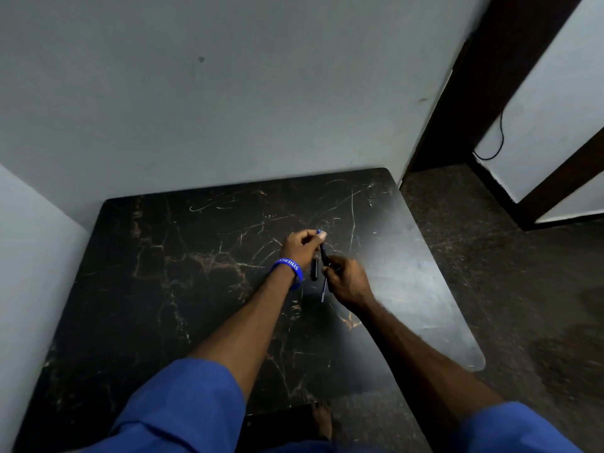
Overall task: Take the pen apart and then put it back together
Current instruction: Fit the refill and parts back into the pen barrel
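Probably a plain room in a home: bare pale walls, dark marble-patterned table, dark doorframe.

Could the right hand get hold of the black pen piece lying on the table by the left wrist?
Probably yes. The black pen piece lies in the open on the table, right beside the right hand, with nothing over it. But that hand is already pinching the pen barrel, so its grip is taken.

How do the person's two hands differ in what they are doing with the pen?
The left hand is raised, pinching the pen near its blue top; the right hand sits lower, gripping the bottom end. The left wrist wears a blue wristband; the right wrist is bare. Both hover above the dark table.
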